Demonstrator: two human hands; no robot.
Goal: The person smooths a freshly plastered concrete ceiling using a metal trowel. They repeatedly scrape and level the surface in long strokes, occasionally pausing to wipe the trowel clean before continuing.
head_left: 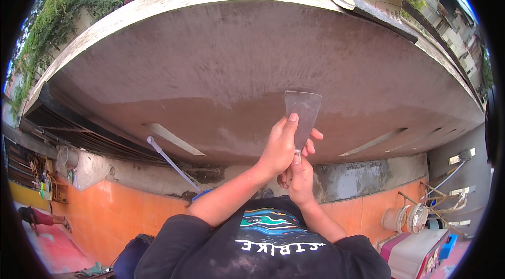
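A putty knife with a wide, flaring grey blade is held up in front of the brown wall, blade end away from me. My left hand is closed around the blade, its thumb lying on the flat face and its fingertips showing past the right edge. Just below, my right hand is closed on the handle, most of which is hidden in the fist. The lower band of the wall looks darker and wetter than the upper part.
A pale pole leans near the wall at left. Buckets and a white-and-maroon box stand at lower right. Orange tiles cover the floor. Cardboard lies on the wall's top edge. Another person's legs show at far left.
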